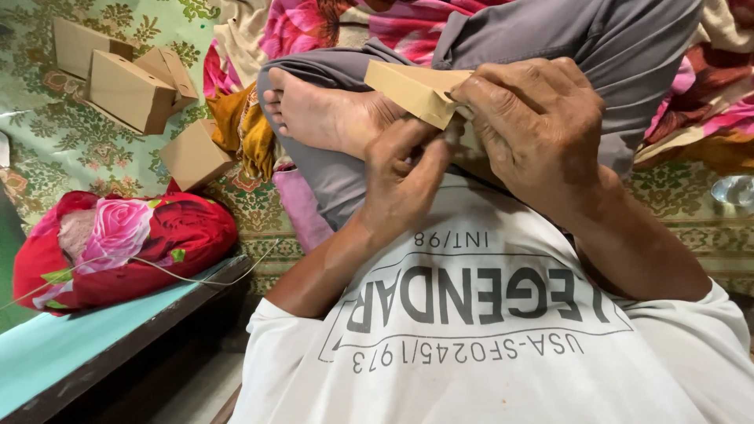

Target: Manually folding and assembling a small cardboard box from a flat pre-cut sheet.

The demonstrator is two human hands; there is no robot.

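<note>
A green patterned mat (94, 141) spreads beyond the fingers, with a rose-print red cushion (118, 243) and three finished brown boxes (137, 98) well left of them. The small brown cardboard box (412, 90) runs left to right, tilted, just above a bare foot (322, 118). The right hand (534, 129) grips its right end; the left hand (400, 184) pinches beneath it, where the lower flap is hidden.

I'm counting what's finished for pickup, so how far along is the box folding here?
Done: about four folded brown boxes lie on the green patterned cloth at upper left. In hand: one flat tan cardboard piece, held above the lap by the right hand while the left hand works its lower edge; it is not yet box-shaped. Left: no stack of unfolded blanks is in view, so I cannot tell how many remain.
</note>
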